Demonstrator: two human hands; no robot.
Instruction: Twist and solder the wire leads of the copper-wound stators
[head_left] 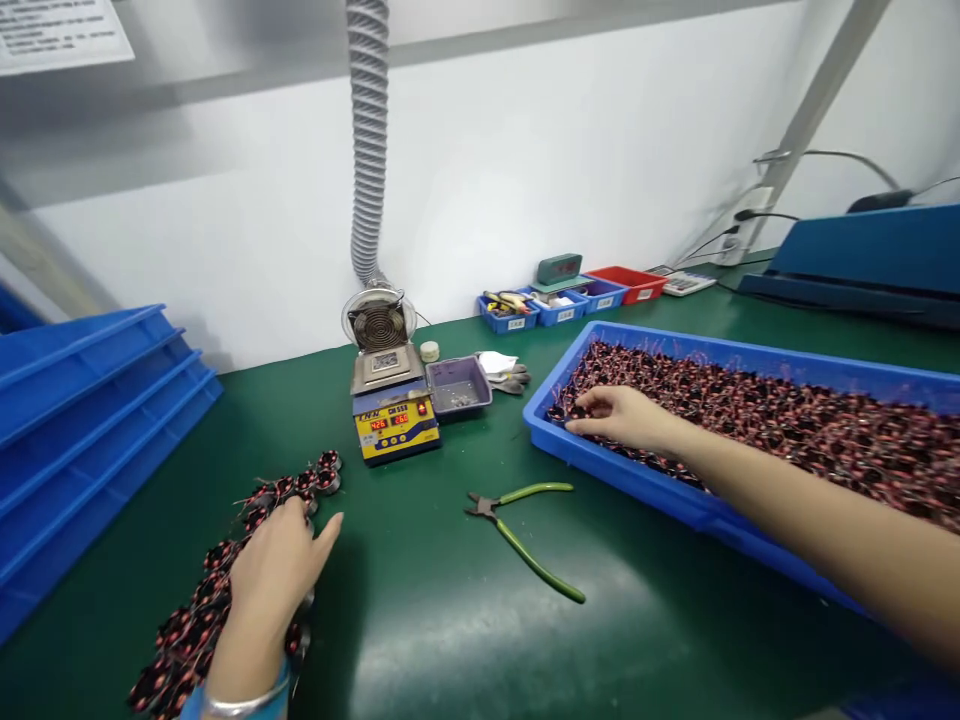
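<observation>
Row of coiled parts (225, 560): middle stretch hidden under left hand (274, 575); lower end cut off by bottom edge.
Left hand: palm side and fingertips out of sight; grasp on parts impossible to tell.
Right hand (619, 415): fingertips sunk among coiled parts in blue tray (637, 480); anything pinched not discernible.
Blue tray: right end cut off by frame edge; floor wholly covered.
Stacked blue trays (90, 420): cropped at left edge.
Posted sheet (60, 30): cropped at top, print too blurred to read.
Small bins (559, 305): contents and labels too small to identify.
Solder pot (394, 405) display: digits too small to read with certainty.
Blue machine (862, 260): cut off at right.
</observation>
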